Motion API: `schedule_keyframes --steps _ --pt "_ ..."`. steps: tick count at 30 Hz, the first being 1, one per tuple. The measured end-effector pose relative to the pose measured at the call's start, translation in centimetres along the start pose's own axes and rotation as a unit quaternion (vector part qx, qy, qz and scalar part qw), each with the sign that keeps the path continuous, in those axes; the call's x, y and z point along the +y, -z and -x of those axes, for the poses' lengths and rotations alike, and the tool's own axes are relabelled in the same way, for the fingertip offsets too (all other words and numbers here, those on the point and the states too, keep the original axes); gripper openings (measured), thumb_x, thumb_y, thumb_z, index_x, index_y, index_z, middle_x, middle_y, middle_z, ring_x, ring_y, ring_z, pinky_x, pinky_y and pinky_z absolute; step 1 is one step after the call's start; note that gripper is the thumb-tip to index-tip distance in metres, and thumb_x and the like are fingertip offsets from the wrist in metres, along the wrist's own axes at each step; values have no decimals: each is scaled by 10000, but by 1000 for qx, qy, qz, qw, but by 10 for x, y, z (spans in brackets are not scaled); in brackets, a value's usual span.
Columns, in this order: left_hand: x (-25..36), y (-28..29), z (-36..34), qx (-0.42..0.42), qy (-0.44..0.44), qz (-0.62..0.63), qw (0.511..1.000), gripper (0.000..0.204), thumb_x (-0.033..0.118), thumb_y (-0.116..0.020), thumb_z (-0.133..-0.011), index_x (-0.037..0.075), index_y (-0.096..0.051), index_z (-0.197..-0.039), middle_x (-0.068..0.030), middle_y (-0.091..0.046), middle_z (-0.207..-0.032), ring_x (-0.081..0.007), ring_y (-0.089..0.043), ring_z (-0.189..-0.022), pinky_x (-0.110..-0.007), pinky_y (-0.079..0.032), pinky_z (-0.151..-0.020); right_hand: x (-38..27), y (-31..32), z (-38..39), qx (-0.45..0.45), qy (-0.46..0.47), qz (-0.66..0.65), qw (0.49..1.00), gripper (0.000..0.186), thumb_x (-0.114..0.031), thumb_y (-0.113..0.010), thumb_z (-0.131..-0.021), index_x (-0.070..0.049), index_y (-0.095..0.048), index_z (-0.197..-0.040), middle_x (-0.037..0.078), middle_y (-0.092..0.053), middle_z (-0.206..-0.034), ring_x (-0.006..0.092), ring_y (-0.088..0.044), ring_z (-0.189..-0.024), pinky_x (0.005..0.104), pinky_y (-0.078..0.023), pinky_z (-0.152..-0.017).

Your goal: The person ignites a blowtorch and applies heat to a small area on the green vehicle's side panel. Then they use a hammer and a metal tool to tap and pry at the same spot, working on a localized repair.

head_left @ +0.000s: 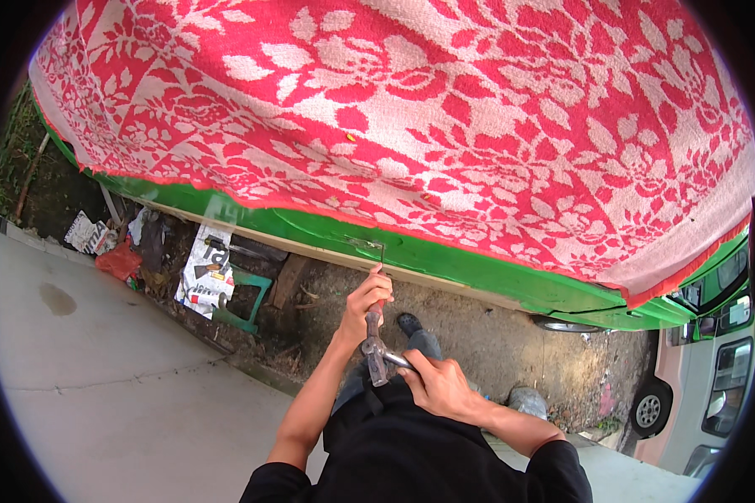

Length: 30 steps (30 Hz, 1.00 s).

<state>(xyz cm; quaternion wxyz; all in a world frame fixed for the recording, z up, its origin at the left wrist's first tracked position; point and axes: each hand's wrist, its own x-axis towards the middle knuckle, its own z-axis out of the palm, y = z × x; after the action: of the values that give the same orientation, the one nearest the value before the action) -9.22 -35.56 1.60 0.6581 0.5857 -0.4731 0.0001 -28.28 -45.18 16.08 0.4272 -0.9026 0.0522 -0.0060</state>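
Observation:
My left hand [367, 298] is closed around what looks like a screwdriver [377, 311] with an orange-red handle. Its thin metal shaft points away from me, and the tip is at the green metal panel [432, 256], beside a small worn metal fitting [363, 243]. I cannot tell whether the tip presses on the panel. In my right hand [445, 388] is a hammer [377, 356], gripped by its handle. The hammer's steel head sits close to the rear end of the screwdriver handle; whether they touch is unclear.
A red and pale floral cloth [394, 126] drapes over the green panel. Printed sacks [203, 289], a red plastic bag [119, 261] and a green plastic stool [256, 300] lie at left. A parked van [705, 386] stands right, near a rock [528, 401].

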Motion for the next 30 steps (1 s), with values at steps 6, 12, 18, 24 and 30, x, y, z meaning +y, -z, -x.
schedule_keyframes --steps 6,12,18,24,30 --pt "2 0 -6 -4 3 -8 1000 209 -92 -633 -700 5 -551 -865 -104 -563 -885 -291 -623 -880 -542 -386 -1137 -2 3 0 -5 18 -9 1000 206 -218 -646 -976 -57 -536 -1044 193 -677 -770 454 -633 -609 517 -496 -504" --pt "7 3 -14 -5 -2 -13 1000 198 -169 -611 -770 2 -541 -839 -102 -590 -849 -260 -639 -820 -553 -403 -1127 8 -3 -5 -11 -23 34 999 184 -206 -624 -983 -69 -528 -1059 200 -674 -759 459 -637 -615 532 -498 -508" --pt "-5 0 -5 0 28 -6 1000 144 -6 -632 -762 -2 -556 -884 -99 -551 -866 -267 -608 -867 -536 -356 -1153 8 -3 -4 1 -24 13 1000 153 -189 -601 -996 -71 -524 -1057 201 -667 -747 463 -630 -618 538 -490 -518" --pt "3 -4 -12 4 57 -16 998 211 -55 -613 -698 -2 -557 -895 -101 -530 -860 -267 -593 -830 -507 -354 -1164 1 8 -5 -12 -33 -21 999 156 -184 -607 -992 -60 -530 -1047 200 -651 -720 462 -618 -610 523 -479 -526" --pt "9 -18 -24 -6 89 -33 995 237 -74 -589 -687 -2 -570 -912 -93 -507 -853 -257 -570 -777 -508 -343 -1175 11 31 -8 -21 -26 -26 999 151 -180 -611 -989 -63 -541 -1056 191 -640 -701 453 -626 -614 519 -488 -536"
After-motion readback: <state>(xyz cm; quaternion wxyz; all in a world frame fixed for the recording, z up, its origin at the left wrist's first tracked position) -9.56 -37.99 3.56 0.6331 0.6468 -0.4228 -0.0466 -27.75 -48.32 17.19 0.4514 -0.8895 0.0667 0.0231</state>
